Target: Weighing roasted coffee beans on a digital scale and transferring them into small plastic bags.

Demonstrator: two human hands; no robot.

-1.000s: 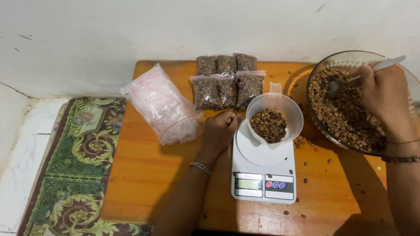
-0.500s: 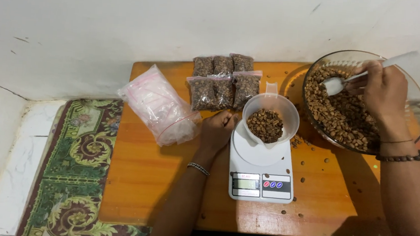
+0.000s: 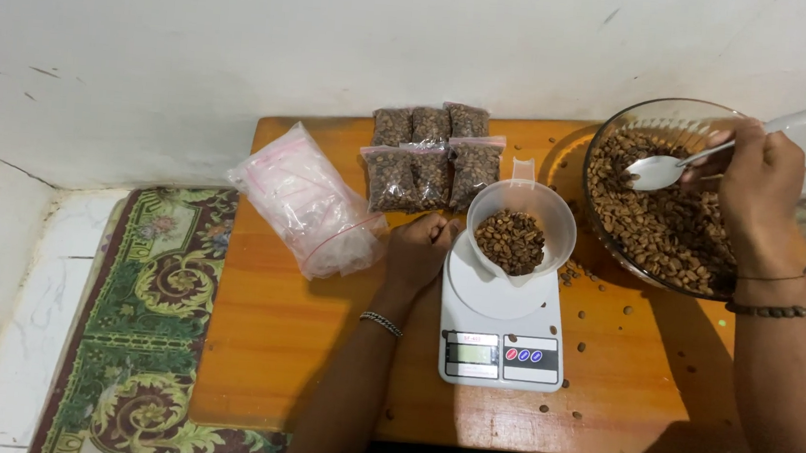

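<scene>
A: While the right hand point(image 3: 760, 192) grips a white spoon point(image 3: 661, 170) over the glass bowl point(image 3: 611, 137) of brown pellets, where's the left?

B: From the head view, the left hand point(image 3: 417, 250) rests curled on the table point(image 3: 258, 359), holding nothing, beside the cup point(image 3: 557, 215) on the scale point(image 3: 499, 344).

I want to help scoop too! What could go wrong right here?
The spoon in the right hand could drop pellets between the glass bowl and the white cup; some already lie loose on the table. The cup sits on a small scale, so a bump from the left hand might tip it.
</scene>
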